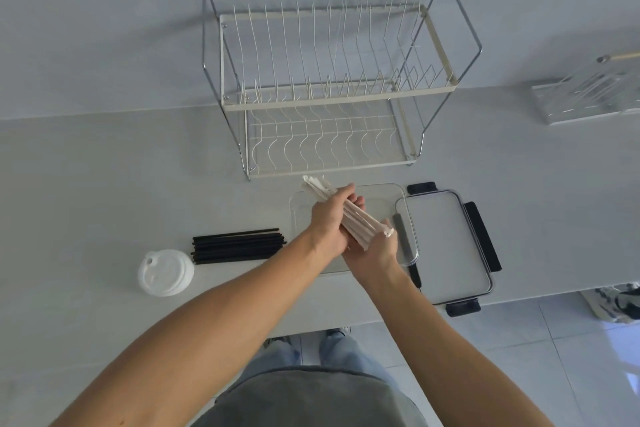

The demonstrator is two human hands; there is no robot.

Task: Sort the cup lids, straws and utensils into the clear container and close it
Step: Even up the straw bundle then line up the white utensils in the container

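A pale grey surface (104,184) runs along a plain wall, and over its near edge both hands work together; the left hand (327,225) has its fingers (346,191) curled over the top of a bundle of paper-wrapped utensils (349,215), while the right hand (372,253) cups the same bundle from beneath, its fingers wrapped round the near end; the bundle lies slantwise, its far tips pointing toward the rack, and it hangs just above the clear container (410,246), which stands open on the surface; whether the wrappers touch the container's floor I cannot tell; the step in hand looks like laying the utensils in, and it would go best if the bundle is turned to lie along the container's long side, lowered flat and kept squared between both palms, so no wrapper slides out or rides over the rim where the cover must seat; room should be left beside it for the rest; just right of the container lies its lid (446,246), flat, with dark latches at its edges; to the left, apart from the container, a pile of black straws (239,246) lies in a row, and nearer the edge a stack of white cup lids (165,272) waits beside them; behind stands a two-tier wire dish rack (322,90); a wire holder (588,94) sits far right; tiled floor shows below
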